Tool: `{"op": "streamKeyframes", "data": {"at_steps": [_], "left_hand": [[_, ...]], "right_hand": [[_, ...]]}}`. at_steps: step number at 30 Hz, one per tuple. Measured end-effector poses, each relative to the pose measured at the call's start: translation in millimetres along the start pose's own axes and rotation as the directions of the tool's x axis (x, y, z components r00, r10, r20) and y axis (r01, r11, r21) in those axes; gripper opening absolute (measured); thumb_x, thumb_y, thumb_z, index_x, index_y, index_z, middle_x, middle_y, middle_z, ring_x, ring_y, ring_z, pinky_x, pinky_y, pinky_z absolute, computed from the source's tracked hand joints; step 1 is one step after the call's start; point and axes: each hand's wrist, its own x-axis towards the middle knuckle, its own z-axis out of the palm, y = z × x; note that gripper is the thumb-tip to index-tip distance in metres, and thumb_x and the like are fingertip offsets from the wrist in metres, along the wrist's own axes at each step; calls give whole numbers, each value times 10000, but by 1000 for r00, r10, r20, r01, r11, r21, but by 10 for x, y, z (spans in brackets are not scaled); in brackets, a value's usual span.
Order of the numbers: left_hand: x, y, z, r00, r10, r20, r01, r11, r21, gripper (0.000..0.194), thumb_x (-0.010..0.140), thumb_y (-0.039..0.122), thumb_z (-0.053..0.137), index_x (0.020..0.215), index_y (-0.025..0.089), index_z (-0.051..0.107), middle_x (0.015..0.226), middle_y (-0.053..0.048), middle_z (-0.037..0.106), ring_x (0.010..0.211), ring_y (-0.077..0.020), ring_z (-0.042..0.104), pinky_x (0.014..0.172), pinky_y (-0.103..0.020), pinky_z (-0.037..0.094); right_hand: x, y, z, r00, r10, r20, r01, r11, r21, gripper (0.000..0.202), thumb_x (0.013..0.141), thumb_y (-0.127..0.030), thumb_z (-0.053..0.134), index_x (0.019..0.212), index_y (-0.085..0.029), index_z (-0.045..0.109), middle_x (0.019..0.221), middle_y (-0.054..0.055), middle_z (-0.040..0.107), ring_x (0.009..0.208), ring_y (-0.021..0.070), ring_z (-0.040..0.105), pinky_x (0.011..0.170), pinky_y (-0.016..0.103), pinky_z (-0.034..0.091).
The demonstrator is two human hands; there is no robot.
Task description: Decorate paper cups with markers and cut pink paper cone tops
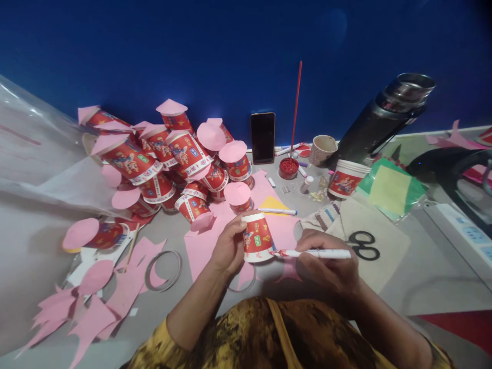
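Note:
My left hand [229, 245] grips a red paper cup [258, 237] with a white rim band, held upside down in front of me. Yellow stars and a green label show on its side. In my right hand [326, 264] is a white marker [319, 253], its reddish tip touching or almost touching the band at the cup's lower right. Red and pink marks show on that band. Just beyond the cup, another marker [279, 211] with a blue end lies on pink paper [200, 256].
A heap of red cups [188, 154] with pink paper cones fills the left back. Behind stand a phone [263, 137], a red paint pot [288, 168] with a stick, and a dark thermos [378, 120]. Scissors [364, 245] lie right; pink scraps [96, 307] and a tape ring [163, 270] left.

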Motion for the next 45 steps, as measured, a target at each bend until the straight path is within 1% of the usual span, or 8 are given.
{"op": "streamKeyframes", "data": {"at_steps": [8,14,20,23,29,37,41,45], "left_hand": [[-3,0,8,1000,-8,30,7,1000,16,528,661,253,799,1173,122,799,974,-124,849,981,-368,799,893,-482,640],[-7,0,23,1000,-1,26,0,1000,21,513,640,256,822,1134,120,812,939,-114,846,1000,-370,794,907,-474,635],[-2,-5,12,1000,7,22,-8,1000,23,499,641,257,819,1120,120,816,933,-112,847,998,-366,795,909,-469,631],[0,-7,7,1000,10,21,-11,1000,23,494,642,250,818,1119,124,816,923,-104,846,994,-361,796,915,-464,628],[-4,-12,6,1000,12,23,-12,1000,19,465,652,255,828,1098,125,821,869,-96,837,986,-363,797,922,-471,625],[0,-9,-1,1000,14,17,-15,1000,22,468,646,257,829,1097,129,822,848,-88,832,965,-360,799,906,-467,628],[-2,-5,13,1000,13,12,-13,1000,25,462,636,262,837,1080,136,826,851,-81,835,961,-353,800,903,-455,630],[-5,-7,16,1000,7,8,-7,1000,29,443,633,260,840,1057,131,825,914,-100,846,971,-351,799,905,-453,631]], "right_hand": [[18,0,13,998,-32,-50,33,999,22,77,992,-205,683,927,-222,720,725,11,715,612,164,644,585,286,483],[23,11,19,999,-21,-32,20,1000,-14,78,963,-185,687,907,-218,729,721,9,722,614,161,654,587,278,489],[19,9,-2,994,24,-107,-25,1000,-4,94,932,-160,697,883,-228,740,729,1,743,603,158,664,589,272,503],[32,-6,-3,993,15,-121,-18,1000,-24,102,922,-159,694,864,-231,737,718,-6,740,597,154,664,597,270,510],[67,-46,30,996,6,-94,-12,998,-64,133,914,-150,673,812,-224,718,674,-5,726,567,149,649,561,260,489],[22,-5,-15,999,2,-49,-1,1000,23,94,952,-172,689,879,-224,717,700,-5,712,594,148,639,573,264,478],[26,-7,-16,999,-3,-39,3,1000,8,77,958,-190,693,894,-225,719,705,-8,708,601,145,639,580,262,479],[48,-20,-2,1000,-8,-30,8,1000,-30,85,948,-196,700,869,-214,727,697,9,728,584,157,650,556,271,479]]}}
